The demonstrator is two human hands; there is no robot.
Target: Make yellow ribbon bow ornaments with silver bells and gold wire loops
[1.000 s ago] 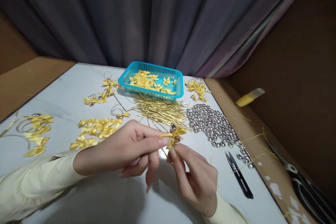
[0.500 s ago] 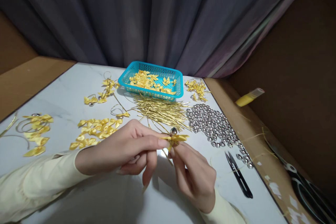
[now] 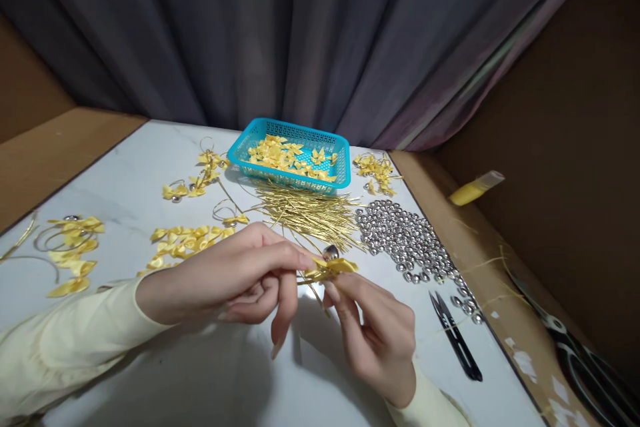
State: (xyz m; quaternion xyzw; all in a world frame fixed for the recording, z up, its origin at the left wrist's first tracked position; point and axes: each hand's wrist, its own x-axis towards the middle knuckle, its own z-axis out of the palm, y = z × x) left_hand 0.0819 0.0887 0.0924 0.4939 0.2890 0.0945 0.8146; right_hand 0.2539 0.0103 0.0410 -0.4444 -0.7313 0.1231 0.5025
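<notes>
A yellow ribbon bow (image 3: 340,265) is held between my two hands above the white table. On its top sits a shiny silver bell (image 3: 331,252), and gold cord (image 3: 320,299) hangs below it. My left hand (image 3: 250,277) pinches the bow's left side between thumb and forefinger, its other fingers curled loosely beneath. From the right, my right hand (image 3: 375,320) grips the bow's underside with thumb and forefinger. The fingers partly hide how cord, bell and bow join. Just beyond the hands lies a heap of gold cord pieces (image 3: 310,213).
A blue basket (image 3: 289,177) of yellow bows stands at the back. Silver bells (image 3: 400,233) lie to the right, near black thread snips (image 3: 456,337). Bows (image 3: 187,241) lie left, beside bows on cords (image 3: 75,247). Large scissors (image 3: 575,353) and a yellow tube (image 3: 477,188) lie far right.
The bow has tilted slightly, and a length of gold cord now shows below its left side. My right thumb and forefinger have shifted a little. The whole view has moved slightly.
</notes>
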